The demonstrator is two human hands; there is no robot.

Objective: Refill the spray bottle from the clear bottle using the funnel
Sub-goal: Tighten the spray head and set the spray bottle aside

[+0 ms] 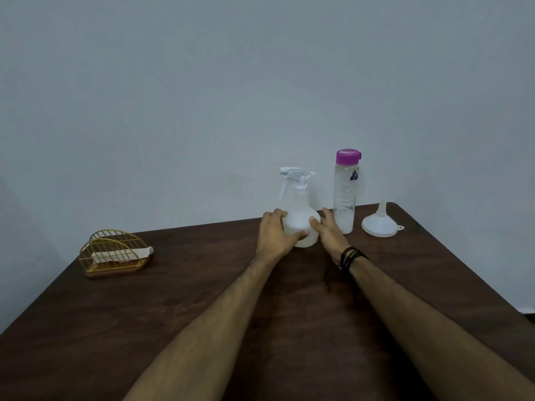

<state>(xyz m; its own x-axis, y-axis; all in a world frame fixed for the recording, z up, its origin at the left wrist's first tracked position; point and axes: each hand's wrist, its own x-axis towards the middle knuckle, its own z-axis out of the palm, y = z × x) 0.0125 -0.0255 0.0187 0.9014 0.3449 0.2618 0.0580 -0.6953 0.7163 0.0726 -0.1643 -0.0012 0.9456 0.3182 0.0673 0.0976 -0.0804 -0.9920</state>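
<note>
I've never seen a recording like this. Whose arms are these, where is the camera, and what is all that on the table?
There is no machine here: the arms belong to a person wearing a camera on the head, so this one picture looks forward and down along them. Both hands grip the round body of a white spray bottle that stands on the dark wooden table, the left hand on one side and the right hand on the other. Just to its right stands a clear bottle with a purple cap, closed. Further right a white funnel rests wide end down. Far left sits a gold wire holder.
</note>
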